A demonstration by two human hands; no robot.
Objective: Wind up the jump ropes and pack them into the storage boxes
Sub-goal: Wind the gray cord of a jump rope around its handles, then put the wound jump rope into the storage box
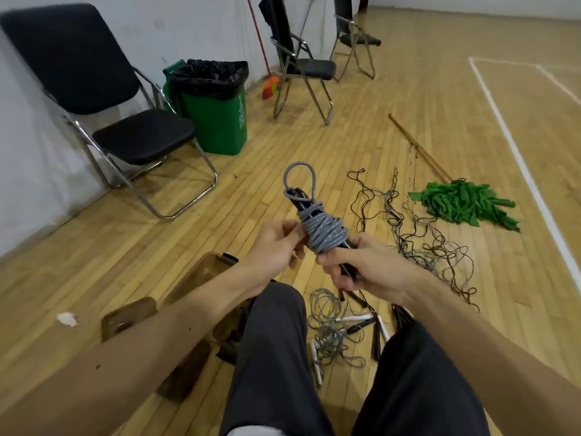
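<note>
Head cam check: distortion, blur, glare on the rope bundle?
Head view: wide-angle bowing, white court line curves toward the edge; wound grey jump rope fairly sharp, coils distinguishable; even soft light, no glare, only a faint shadow under the folding chair.

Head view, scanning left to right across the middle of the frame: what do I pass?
Black folding chair → green bin → wound jump rope → green mop head → white floor line.

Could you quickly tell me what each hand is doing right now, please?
The left hand grips the coils of the wound grey jump rope.
The right hand grips the lower end of that rope's black handles.
</note>
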